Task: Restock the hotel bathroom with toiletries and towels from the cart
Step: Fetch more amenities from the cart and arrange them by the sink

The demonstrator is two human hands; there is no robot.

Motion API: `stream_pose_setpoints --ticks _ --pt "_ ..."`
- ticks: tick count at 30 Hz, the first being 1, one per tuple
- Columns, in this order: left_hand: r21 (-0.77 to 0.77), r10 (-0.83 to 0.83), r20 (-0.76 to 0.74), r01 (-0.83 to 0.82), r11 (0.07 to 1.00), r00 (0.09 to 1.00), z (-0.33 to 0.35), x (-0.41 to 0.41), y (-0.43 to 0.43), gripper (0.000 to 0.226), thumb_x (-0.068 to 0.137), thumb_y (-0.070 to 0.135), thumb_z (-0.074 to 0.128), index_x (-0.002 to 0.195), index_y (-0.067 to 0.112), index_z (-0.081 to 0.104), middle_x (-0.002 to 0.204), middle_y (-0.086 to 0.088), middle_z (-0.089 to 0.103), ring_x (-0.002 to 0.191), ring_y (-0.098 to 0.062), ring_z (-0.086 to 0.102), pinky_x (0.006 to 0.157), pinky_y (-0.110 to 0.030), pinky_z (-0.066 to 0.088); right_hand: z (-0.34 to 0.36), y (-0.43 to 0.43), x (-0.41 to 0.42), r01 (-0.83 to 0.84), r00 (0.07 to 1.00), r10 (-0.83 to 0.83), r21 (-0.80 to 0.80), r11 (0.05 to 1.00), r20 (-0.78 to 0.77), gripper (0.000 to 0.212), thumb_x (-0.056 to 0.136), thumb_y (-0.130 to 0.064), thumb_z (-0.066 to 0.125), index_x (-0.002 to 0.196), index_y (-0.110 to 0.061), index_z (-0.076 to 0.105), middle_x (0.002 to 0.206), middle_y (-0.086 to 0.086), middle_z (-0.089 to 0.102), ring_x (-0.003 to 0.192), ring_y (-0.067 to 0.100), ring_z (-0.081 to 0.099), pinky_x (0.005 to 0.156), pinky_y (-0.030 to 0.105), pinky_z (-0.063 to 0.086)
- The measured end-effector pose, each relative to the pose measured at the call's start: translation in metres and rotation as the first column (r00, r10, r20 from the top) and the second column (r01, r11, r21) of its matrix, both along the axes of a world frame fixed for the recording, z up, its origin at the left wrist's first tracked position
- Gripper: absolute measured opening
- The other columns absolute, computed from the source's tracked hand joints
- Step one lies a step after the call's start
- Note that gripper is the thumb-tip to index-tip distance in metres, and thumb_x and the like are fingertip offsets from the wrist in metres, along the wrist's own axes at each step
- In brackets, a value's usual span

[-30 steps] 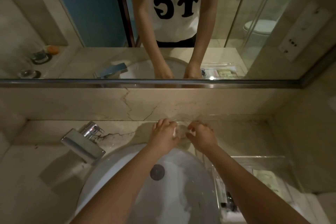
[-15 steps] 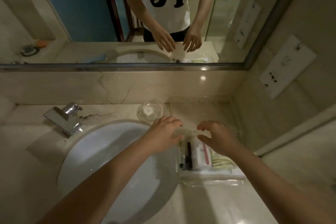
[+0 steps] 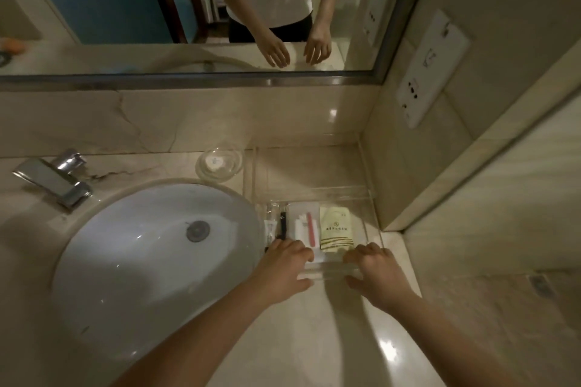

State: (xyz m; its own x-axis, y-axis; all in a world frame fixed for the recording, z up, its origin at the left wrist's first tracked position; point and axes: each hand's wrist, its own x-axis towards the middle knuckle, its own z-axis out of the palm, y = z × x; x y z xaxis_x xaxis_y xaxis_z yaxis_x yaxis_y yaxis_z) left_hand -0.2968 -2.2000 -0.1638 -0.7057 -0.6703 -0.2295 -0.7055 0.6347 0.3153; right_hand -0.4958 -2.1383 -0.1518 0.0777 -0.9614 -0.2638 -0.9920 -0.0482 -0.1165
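Both hands are at the near rim of the clear acrylic tray (image 3: 371, 195), which lies along the right end of the counter (image 3: 314, 339), between the basin (image 3: 151, 267) and the side wall, its far end close to the back edge. The left hand (image 3: 283, 267) has its fingers bent over the tray's near-left corner with the thumb spread on the outer side of the rim. The right hand (image 3: 374, 273) holds the near-right part of the same rim in the same way, fingers on top and thumb in front.

The toiletries sit in the tray's near half: a pale yellow sachet (image 3: 334, 231) on the right, a pink nail file (image 3: 311, 229) on white packets (image 3: 298, 226) in the middle, and a slim black item (image 3: 284, 225) on the left that is too small to name. The far half shows only bare acrylic.

A round glass soap dish (image 3: 219, 164) stands at the counter's back edge, just beside the tray's far-left corner. The chrome faucet (image 3: 53, 179) is at the basin's back left. A white socket panel (image 3: 430, 72) is on the right wall.
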Motion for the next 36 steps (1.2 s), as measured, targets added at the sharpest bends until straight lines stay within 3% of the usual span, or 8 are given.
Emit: stream_pose_setpoints --ticks 5,10,13,18,23,28,31,36 --pt "-0.029 0.011 0.021 -0.010 1.000 1.000 -0.021 -0.008 0.005 0.034 0.086 0.027 0.057 0.118 0.017 0.051 0.120 0.000 0.050 0.115 -0.020 0.041 0.094 -0.031 0.029 -0.026 0.001 0.001 -0.045 0.998 0.037 -0.149 0.988 -0.053 0.047 0.031 -0.028 0.089 0.073 -0.022 0.070 0.066 -0.005 0.063 0.060 0.018 0.062 0.052 0.028 0.050" --pt "-0.139 -0.060 0.054 0.067 0.988 0.997 -0.026 -0.004 -0.004 0.024 0.088 0.025 0.052 0.108 0.014 0.056 0.111 -0.002 0.057 0.106 -0.022 0.049 0.090 -0.035 0.033 -0.035 -0.008 -0.002 -0.111 0.994 0.108 -0.214 0.971 -0.027 0.031 0.044 -0.027 0.085 0.071 -0.025 0.071 0.067 -0.008 0.063 0.061 0.016 0.062 0.054 0.024 0.047" --pt "-0.170 -0.078 0.013 0.079 0.982 0.997 -0.027 0.000 -0.008 0.022 0.070 0.031 0.075 0.087 0.022 0.064 0.087 0.007 0.063 0.084 -0.015 0.059 0.074 -0.029 0.044 -0.041 -0.014 -0.005 -0.130 0.991 0.125 -0.229 0.965 -0.037 0.017 0.060 -0.031 0.064 0.076 -0.029 0.072 0.071 -0.009 0.065 0.064 0.014 0.062 0.061 0.027 0.044" --pt "-0.189 -0.001 -0.113 -0.020 0.982 0.994 -0.030 0.004 -0.023 0.031 0.055 0.026 0.086 0.078 0.025 0.064 0.077 0.013 0.062 0.076 -0.010 0.052 0.069 -0.022 0.029 -0.038 -0.033 -0.001 -0.128 0.992 0.127 -0.218 0.968 -0.017 0.031 0.071 -0.033 0.040 0.070 -0.026 0.070 0.066 -0.007 0.065 0.061 0.015 0.062 0.062 0.027 0.043" --pt "-0.287 0.046 -0.202 -0.104 0.952 0.978 -0.034 0.000 -0.041 0.022 0.063 0.024 0.079 0.076 0.020 0.062 0.076 0.008 0.062 0.082 -0.012 0.042 0.072 -0.026 0.029 -0.028 -0.053 -0.006 -0.076 0.997 0.072 -0.273 0.959 -0.025 0.010 0.061 -0.020 0.074 0.069 -0.022 0.068 0.065 -0.006 0.064 0.061 0.019 0.062 0.062 0.030 0.042" --pt "-0.311 0.198 -0.123 -0.227 0.923 0.972 -0.026 -0.004 -0.065 0.044 0.056 0.035 0.086 0.086 0.021 0.056 0.084 0.003 0.057 0.079 -0.017 0.052 0.071 -0.028 0.041 -0.025 -0.080 -0.007 -0.091 0.995 0.074 -0.280 0.956 -0.071 0.035 0.041 -0.023 0.087 0.071 -0.021 0.069 0.070 -0.004 0.066 0.065 0.021 0.064 0.067 0.030 0.030" --pt "-0.348 0.259 -0.070 -0.267 0.899 0.963 -0.019 -0.009 -0.080 0.056 0.053 0.041 0.087 0.096 0.018 0.057 0.091 -0.001 0.057 0.077 -0.021 0.057 0.065 -0.032 0.047 -0.022 -0.093 -0.006 -0.056 0.995 0.029 -0.314 0.948 -0.091 0.041 0.039 -0.022 0.086 0.075 -0.019 0.066 0.077 -0.001 0.062 0.070 0.022 0.060 0.062 0.029 0.044" --pt "-0.333 0.326 -0.021 -0.314 0.889 0.945 -0.014 -0.020 -0.098 0.069 0.074 0.042 0.073 0.130 0.018 0.042 0.131 -0.004 0.044 0.118 -0.025 0.045 0.094 -0.037 0.037 -0.022 -0.115 -0.006 0.044 0.995 -0.074 -0.343 0.938 -0.074 0.048 0.041 -0.019 0.088 0.083 -0.017 0.063 0.087 0.002 0.063 0.077 0.023 0.061 0.059 0.028 0.050"
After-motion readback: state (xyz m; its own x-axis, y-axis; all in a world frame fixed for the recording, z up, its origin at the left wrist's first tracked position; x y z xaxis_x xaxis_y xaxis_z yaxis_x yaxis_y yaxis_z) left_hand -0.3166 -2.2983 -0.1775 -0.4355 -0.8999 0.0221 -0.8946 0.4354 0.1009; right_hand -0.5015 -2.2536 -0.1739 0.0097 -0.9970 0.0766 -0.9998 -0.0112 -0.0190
